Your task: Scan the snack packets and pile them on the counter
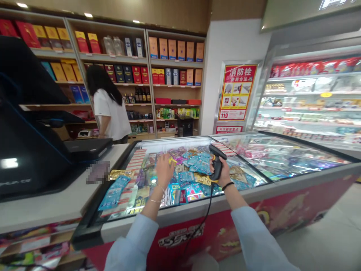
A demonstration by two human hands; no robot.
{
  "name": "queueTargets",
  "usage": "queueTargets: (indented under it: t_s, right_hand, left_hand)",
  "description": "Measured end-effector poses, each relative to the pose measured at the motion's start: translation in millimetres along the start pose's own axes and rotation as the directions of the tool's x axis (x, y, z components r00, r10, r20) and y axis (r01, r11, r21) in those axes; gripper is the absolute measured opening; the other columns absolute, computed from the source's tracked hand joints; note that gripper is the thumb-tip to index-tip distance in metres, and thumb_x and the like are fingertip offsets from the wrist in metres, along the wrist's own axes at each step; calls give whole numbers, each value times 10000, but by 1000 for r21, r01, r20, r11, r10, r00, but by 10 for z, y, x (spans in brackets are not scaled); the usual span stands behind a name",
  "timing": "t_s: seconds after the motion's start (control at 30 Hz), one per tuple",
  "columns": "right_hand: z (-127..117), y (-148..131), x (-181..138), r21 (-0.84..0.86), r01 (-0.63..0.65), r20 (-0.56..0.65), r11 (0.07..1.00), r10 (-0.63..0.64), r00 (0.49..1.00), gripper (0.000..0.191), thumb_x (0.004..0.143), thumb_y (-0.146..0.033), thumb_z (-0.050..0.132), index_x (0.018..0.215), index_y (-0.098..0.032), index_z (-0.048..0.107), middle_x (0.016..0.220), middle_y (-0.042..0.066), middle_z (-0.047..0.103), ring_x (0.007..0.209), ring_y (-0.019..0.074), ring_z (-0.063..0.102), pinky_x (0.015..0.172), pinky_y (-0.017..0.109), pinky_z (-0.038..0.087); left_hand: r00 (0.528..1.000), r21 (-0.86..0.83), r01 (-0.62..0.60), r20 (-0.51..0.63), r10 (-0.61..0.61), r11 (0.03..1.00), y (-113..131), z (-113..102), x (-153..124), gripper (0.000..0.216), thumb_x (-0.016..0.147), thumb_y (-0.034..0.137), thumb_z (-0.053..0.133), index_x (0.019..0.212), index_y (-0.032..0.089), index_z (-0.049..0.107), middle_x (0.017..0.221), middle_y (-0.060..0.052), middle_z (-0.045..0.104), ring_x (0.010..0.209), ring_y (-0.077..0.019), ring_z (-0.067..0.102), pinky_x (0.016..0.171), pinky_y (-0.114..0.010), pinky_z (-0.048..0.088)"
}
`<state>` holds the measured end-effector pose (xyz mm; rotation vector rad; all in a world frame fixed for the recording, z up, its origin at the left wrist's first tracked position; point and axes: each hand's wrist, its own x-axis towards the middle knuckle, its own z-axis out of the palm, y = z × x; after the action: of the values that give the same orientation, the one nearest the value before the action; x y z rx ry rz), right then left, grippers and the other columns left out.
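Note:
My right hand [224, 172] is wrapped round the grip of a black barcode scanner [217, 165], whose cord hangs down the front of the freezer. My left hand [165, 168] is over the packets with its fingers curled down. A small yellow piece [172, 161] shows at its fingers; I cannot make out what it is. Below both hands, many small snack packets lie on the glass-topped freezer [208, 216]. Blue packets [199, 163] are heaped between the hands, with gold and purple ones around them. More blue packets [115, 192] lie at the freezer's left end.
On the left, a white counter [76, 194] carries a black checkout terminal [28, 143]. A person [109, 109] in a white top stands behind, near shelves [113, 58] of boxed goods. A lit display cooler [310, 99] stands at the right.

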<state>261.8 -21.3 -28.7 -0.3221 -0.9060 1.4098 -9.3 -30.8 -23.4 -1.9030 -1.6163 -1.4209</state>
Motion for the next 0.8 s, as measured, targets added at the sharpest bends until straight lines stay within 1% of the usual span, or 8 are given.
queueTargets:
  t_s: [0.07,0.17,0.3,0.43,0.53,0.63,0.73,0.8]
  right_hand:
    - [-181,-54,-3,-20,-10,-20,1000,10,1000,250,747,-421,644,846,-200,583,677,-10,612,400,93,465,357,212,401]
    - [-426,-66,16,-36,-23,-38,999,21,999,264,740,-427,655,849,-200,575,683,-4,603,402,98,460,344,217,400]
    - [-694,-17,45,5,7,-20,1000,-7,1000,277,747,-433,653,853,-190,574,693,-1,579,409,83,440,335,196,386]
    - [-841,22,29,80,35,12,996,-36,999,271,791,-446,619,881,-192,583,722,-2,550,415,73,419,334,192,388]
    - [-858,27,8,68,39,17,997,-40,999,263,807,-445,610,893,-199,582,729,1,543,426,78,427,341,196,403]
    - [-840,26,2,20,10,37,1000,-10,999,267,805,-453,610,903,-207,575,723,4,546,432,89,441,346,204,416]
    - [-830,29,3,0,0,49,1000,0,999,276,807,-465,601,909,-211,569,728,6,551,430,93,442,339,212,416]
    - [-833,33,3,-4,0,45,1000,0,999,278,809,-468,600,900,-206,573,727,8,556,427,95,440,334,216,412]
  left_hand:
    - [996,-54,-13,82,18,998,138,316,-8,181,853,183,514,1020,180,582,1051,-119,625,1021,-278,572,926,-417,442]
    - [982,-121,20,188,4,992,219,726,-53,186,861,167,510,1037,179,567,1026,-105,640,1003,-252,601,907,-391,458]
    - [946,-127,120,316,-75,985,167,1073,-81,192,896,168,484,1075,157,551,982,-110,665,930,-225,633,851,-352,472]
    - [921,-83,203,355,-162,976,57,1237,-38,211,921,179,462,1100,137,565,945,-110,683,923,-218,646,837,-326,463]
    - [900,-39,246,380,-214,968,8,1309,16,200,944,223,438,991,142,614,919,-107,692,907,-213,647,825,-315,457]
    - [892,2,236,396,-218,972,5,1373,40,253,948,265,439,864,150,648,897,-111,699,935,-223,643,858,-327,446]
    - [889,-27,259,396,-228,966,19,1426,30,234,913,314,516,819,158,663,884,-106,706,945,-235,638,882,-350,442]
    - [881,-83,309,400,-252,947,18,1449,26,178,853,323,604,784,167,654,850,-82,706,909,-226,641,871,-348,451]
